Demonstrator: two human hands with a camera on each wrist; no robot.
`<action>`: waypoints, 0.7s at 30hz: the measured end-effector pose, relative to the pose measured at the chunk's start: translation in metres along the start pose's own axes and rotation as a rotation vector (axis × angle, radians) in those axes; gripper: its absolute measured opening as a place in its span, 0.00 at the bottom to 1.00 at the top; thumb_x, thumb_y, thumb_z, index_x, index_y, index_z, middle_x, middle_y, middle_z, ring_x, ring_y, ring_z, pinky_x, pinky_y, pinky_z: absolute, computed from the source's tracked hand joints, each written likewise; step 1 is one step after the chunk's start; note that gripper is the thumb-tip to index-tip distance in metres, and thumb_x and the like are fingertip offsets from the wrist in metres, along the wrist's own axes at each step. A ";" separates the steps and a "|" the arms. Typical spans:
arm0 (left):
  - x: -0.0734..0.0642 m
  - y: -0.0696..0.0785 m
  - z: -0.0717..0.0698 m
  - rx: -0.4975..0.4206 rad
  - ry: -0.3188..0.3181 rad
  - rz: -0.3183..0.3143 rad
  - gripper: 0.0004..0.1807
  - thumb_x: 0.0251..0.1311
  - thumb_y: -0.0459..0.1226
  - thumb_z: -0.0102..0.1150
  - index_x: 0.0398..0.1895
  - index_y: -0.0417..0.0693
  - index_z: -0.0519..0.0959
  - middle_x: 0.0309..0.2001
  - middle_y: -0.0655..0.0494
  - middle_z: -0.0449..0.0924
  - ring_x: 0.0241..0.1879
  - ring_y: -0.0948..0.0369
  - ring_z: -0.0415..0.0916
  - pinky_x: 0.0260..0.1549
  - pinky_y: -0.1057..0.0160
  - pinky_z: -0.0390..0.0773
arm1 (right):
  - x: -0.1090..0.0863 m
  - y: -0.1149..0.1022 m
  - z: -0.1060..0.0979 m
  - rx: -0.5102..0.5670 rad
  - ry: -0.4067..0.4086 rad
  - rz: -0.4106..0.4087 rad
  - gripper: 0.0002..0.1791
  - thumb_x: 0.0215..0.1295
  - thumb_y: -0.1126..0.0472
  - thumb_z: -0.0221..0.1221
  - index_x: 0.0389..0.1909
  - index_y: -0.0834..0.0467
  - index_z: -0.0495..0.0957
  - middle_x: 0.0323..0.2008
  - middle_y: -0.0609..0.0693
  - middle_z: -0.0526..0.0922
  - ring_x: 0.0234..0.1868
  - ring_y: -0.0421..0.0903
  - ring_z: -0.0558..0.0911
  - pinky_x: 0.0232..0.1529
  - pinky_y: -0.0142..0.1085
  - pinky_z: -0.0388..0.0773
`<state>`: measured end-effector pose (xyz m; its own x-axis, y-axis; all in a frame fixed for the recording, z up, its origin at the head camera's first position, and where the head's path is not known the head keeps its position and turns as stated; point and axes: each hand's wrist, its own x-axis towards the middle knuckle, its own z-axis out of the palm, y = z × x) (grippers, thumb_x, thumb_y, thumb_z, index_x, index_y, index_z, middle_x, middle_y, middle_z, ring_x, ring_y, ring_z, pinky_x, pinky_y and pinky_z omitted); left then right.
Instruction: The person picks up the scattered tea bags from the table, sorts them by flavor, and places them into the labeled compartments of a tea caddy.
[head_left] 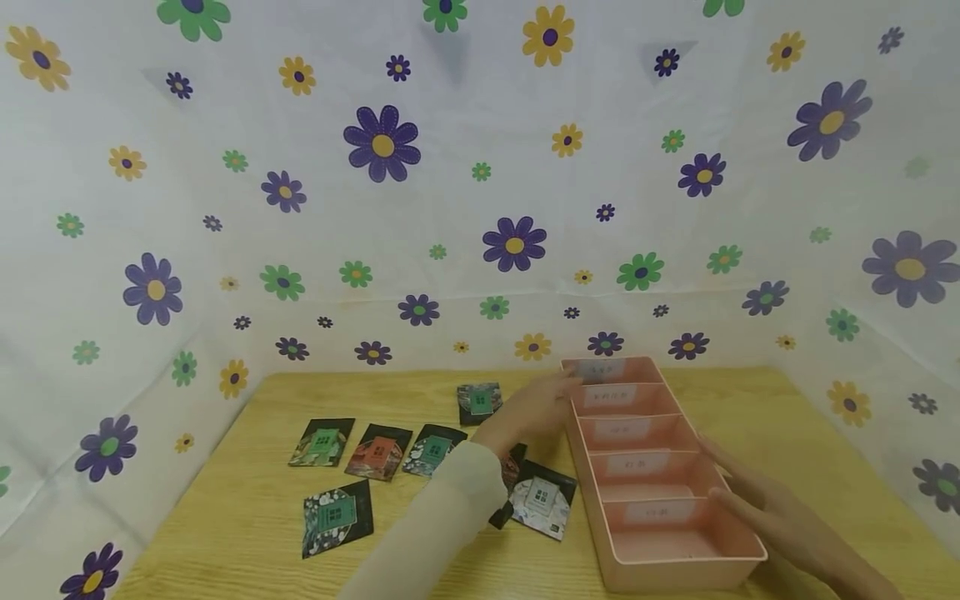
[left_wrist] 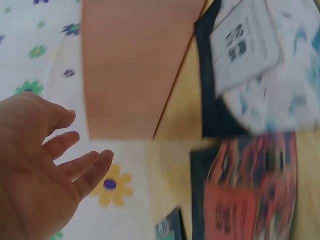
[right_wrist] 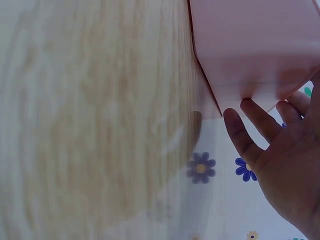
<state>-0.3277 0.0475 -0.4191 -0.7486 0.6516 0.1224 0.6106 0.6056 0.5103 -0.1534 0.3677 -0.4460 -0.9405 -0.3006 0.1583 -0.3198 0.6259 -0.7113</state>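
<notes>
A long pink divided box (head_left: pixel 682 575) stands on the table, with a pale label in each compartment. Beside its far left corner is my left hand (head_left: pixel 528 408), whose fingertips overlap the rim in the head view. The left wrist view shows that hand's fingers loosely bent, close to the box wall (left_wrist: pixel 135 70), holding nothing. Along the box's right side lies my right hand (head_left: pixel 757 500), thumb near the rim. Its fingers (right_wrist: pixel 245 140) reach out against the outer wall in the right wrist view. A white-labelled packet (head_left: pixel 543 500) lies just left of the box.
Several flat packets lie left of the box, among them a red-labelled packet (head_left: pixel 378 452) and a green-labelled packet (head_left: pixel 337 517). My left forearm partly covers one dark packet (head_left: pixel 513 467). A flowered cloth (head_left: pixel 465 192) hangs around the wooden table (head_left: pixel 247 533).
</notes>
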 end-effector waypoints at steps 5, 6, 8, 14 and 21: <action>-0.024 -0.022 -0.029 -0.139 0.063 -0.081 0.26 0.79 0.34 0.44 0.78 0.50 0.67 0.77 0.50 0.63 0.75 0.50 0.61 0.70 0.51 0.66 | 0.001 0.003 0.002 0.010 -0.001 0.001 0.34 0.82 0.62 0.50 0.83 0.46 0.53 0.74 0.30 0.59 0.64 0.27 0.69 0.54 0.27 0.74; -0.030 -0.027 -0.034 -0.168 0.080 -0.094 0.26 0.80 0.34 0.45 0.78 0.49 0.67 0.76 0.48 0.64 0.72 0.50 0.66 0.64 0.49 0.73 | 0.001 0.003 0.002 0.021 -0.004 -0.002 0.34 0.82 0.62 0.49 0.83 0.47 0.52 0.73 0.29 0.59 0.64 0.27 0.69 0.54 0.27 0.74; -0.043 -0.040 -0.044 -0.220 0.104 -0.130 0.25 0.81 0.36 0.46 0.78 0.51 0.66 0.75 0.46 0.66 0.55 0.49 0.81 0.45 0.52 0.82 | 0.002 0.003 0.002 0.050 -0.014 -0.010 0.34 0.83 0.63 0.48 0.84 0.48 0.51 0.74 0.28 0.59 0.64 0.28 0.71 0.53 0.28 0.76; -0.074 -0.076 -0.064 -0.312 0.185 -0.166 0.26 0.81 0.37 0.48 0.79 0.51 0.65 0.72 0.45 0.70 0.45 0.50 0.83 0.22 0.62 0.72 | 0.001 0.002 0.003 0.046 -0.017 -0.026 0.34 0.82 0.65 0.48 0.84 0.49 0.50 0.74 0.37 0.63 0.62 0.32 0.75 0.51 0.30 0.78; -0.093 -0.106 -0.073 -0.416 0.254 -0.232 0.27 0.79 0.33 0.49 0.79 0.41 0.63 0.72 0.38 0.68 0.63 0.42 0.75 0.51 0.49 0.82 | 0.001 -0.001 0.002 0.032 -0.018 0.012 0.34 0.82 0.63 0.49 0.84 0.48 0.50 0.71 0.65 0.68 0.60 0.33 0.77 0.50 0.29 0.78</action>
<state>-0.3421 -0.1107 -0.4223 -0.9220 0.3600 0.1424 0.3068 0.4551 0.8359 -0.1536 0.3654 -0.4461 -0.9420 -0.3059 0.1377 -0.3044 0.6064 -0.7346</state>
